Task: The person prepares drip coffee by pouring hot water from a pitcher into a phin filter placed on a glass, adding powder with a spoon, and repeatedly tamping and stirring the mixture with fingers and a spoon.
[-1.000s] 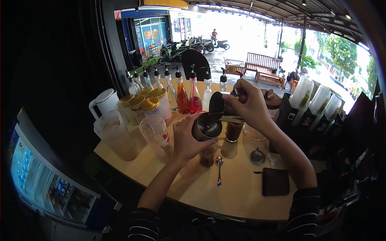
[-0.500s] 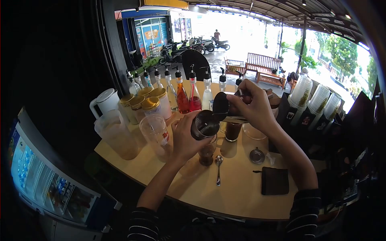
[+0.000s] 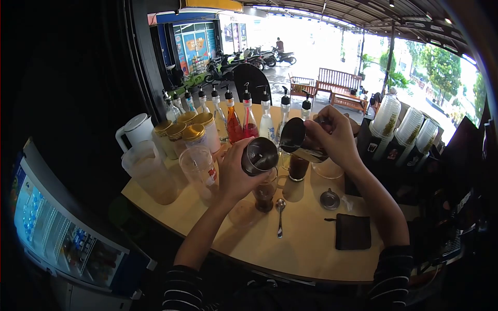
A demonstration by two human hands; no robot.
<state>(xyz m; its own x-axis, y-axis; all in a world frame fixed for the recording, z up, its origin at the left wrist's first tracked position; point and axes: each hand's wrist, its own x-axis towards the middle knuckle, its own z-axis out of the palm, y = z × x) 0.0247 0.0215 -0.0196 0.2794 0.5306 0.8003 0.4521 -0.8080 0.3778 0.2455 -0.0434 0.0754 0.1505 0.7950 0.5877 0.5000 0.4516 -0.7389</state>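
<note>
My left hand point(image 3: 236, 173) is wrapped round a dark round cup point(image 3: 259, 156) whose open mouth faces me. Closed on a metal pitcher point(image 3: 311, 150) with a wide dark mouth, my right hand point(image 3: 336, 135) holds it tilted left, a small gap from the cup. Below them a glass point(image 3: 264, 199) with brown contents stands on the table, and a second glass of dark liquid point(image 3: 298, 168) is under the pitcher. A spoon point(image 3: 280, 217) lies in front of the glasses.
Pump bottles point(image 3: 234, 124) and gold-lidded jars point(image 3: 195, 135) line the back left. Plastic jugs point(image 3: 150, 173) stand at left. To the right are a strainer point(image 3: 330, 199), a dark pouch point(image 3: 353, 231) and stacked cups point(image 3: 387, 116). A person point(image 3: 280, 45) is outside near motorbikes.
The pitcher in my right hand has moved right, away from the cup, widening the gap. My left hand and the cup have shifted slightly left and up.
</note>
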